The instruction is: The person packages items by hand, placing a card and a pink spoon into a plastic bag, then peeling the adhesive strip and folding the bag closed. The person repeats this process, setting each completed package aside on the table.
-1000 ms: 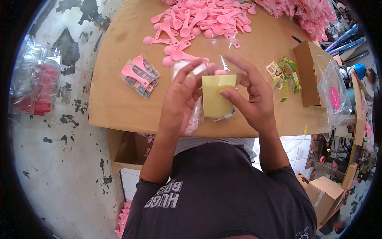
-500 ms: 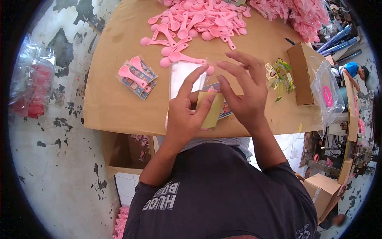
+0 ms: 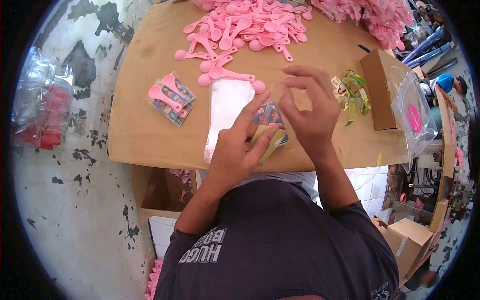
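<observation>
Between the thumb and fingers of my left hand (image 3: 239, 142) is a pale yellow card (image 3: 271, 145), tilted, with a small pink bit near the thumb tip. My right hand (image 3: 314, 112) is raised to the right of it, thumb and index finger curved close to each other; whether something thin is between them is too small to tell. Blue printed cards (image 3: 268, 115) lie on the table between the hands. Left of them is a stack of clear plastic sleeves (image 3: 227, 102). A pile of pink spoons (image 3: 245, 25) spreads beyond.
Packed spoons with blue cards (image 3: 172, 100) lie at the left. Green and yellow packets (image 3: 354, 92), a cardboard box (image 3: 378, 90) and a clear bag (image 3: 412, 117) with a pink label stand right. Pink bagged items (image 3: 372, 20) fill the far right corner. Another person (image 3: 445, 85) is at the far right.
The yellow card has tilted and dropped slightly in my left hand, uncovering more of the blue cards. My right thumb and index finger have come closer together.
</observation>
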`<state>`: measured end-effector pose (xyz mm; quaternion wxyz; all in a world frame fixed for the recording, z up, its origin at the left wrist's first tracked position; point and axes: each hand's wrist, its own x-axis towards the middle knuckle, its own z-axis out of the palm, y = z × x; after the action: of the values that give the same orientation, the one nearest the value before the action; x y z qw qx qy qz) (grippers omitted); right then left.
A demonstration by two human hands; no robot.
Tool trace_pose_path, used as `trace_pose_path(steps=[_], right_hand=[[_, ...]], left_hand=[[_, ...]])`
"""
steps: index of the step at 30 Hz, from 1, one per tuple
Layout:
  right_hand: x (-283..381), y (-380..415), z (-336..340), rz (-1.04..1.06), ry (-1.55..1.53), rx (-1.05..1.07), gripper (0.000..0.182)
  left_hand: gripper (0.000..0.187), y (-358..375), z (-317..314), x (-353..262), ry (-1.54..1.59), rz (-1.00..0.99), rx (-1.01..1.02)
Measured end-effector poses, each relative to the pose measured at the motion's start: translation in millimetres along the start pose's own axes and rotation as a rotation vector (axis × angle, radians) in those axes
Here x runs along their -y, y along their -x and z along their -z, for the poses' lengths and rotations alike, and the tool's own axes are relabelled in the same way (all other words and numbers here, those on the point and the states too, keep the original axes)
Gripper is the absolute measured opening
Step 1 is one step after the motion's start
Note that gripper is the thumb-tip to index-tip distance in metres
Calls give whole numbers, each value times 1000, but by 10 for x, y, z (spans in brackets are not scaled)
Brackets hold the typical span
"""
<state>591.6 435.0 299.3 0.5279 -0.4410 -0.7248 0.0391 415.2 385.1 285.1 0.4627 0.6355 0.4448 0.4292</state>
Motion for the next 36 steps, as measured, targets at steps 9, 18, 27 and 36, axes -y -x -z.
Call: trace_pose_path(steps=[9, 18, 27, 36], right_hand=[[-489, 50, 357, -451, -961, -254, 7], [134, 231, 30, -650, -770, 352, 15], [112, 190, 18, -674, -830, 367, 15], [-76, 220, 98, -456, -888, 388, 15]], left_hand=[[31, -5, 77, 120, 505, 134, -58], [22, -32, 167, 213, 475, -49, -179], [22, 7, 272, 149, 557, 54, -189], [13, 37, 275, 258, 322, -175, -133]])
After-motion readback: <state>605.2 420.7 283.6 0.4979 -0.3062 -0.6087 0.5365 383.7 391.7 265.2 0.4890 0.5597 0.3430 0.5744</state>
